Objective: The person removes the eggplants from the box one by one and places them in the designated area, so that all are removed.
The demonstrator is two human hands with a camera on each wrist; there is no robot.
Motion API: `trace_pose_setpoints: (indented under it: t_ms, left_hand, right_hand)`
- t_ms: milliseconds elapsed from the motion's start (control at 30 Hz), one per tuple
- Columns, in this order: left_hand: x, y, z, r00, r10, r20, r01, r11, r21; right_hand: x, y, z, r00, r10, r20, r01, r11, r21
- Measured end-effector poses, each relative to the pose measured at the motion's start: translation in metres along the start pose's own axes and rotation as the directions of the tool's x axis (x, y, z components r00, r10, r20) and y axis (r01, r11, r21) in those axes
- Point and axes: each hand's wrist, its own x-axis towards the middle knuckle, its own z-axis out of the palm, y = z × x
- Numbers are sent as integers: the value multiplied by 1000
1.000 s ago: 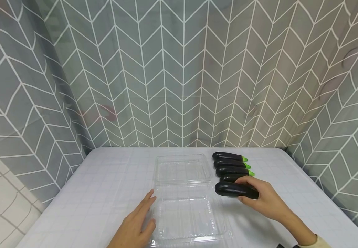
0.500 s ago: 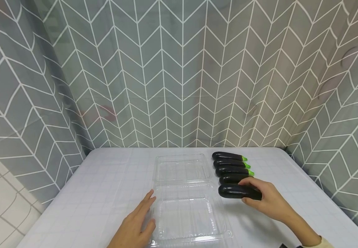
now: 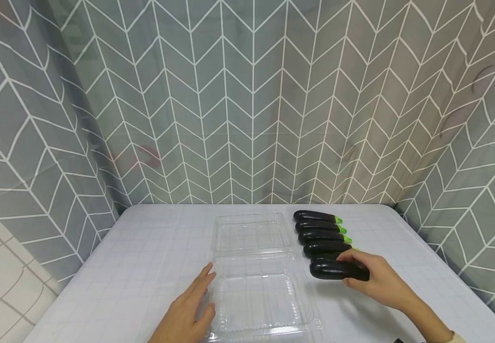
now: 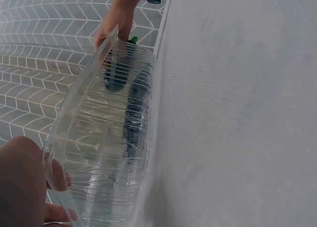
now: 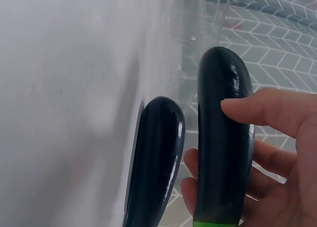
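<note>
My right hand holds a dark, glossy eggplant over the table, thumb on one side and fingers round the other. In the right wrist view a green band shows at the bottom end of this eggplant, and another eggplant lies lower, beside it. Several more eggplants lie in a row behind, green stems to the right; the nearest is partly hidden. A hinged clear plastic box lies opened out, its other half flat towards the back. Along its left edge rests my left hand, fingers extended, fingertips at the rim.
A white cloth with faint grid lines covers the table. Grey curtains with white chevron lines stand behind the table and at both sides. White tiles show at the lower left.
My right hand has moved right and towards me with the eggplant, uncovering more of the row behind it. My left hand and the plastic box have stayed in place.
</note>
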Motion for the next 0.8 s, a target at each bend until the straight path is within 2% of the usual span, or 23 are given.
trace_pose_setpoints:
  t_ms: [200,800]
  left_hand:
    - [-1,1,0,999,-34,21,34,999,1]
    - [-1,0,1,999,-33,18,33,999,0]
  right_hand:
    - [-2,7,-2,999,-41,27,41,999,19]
    - [-6,24,-4,992,-56,110,56,998,3]
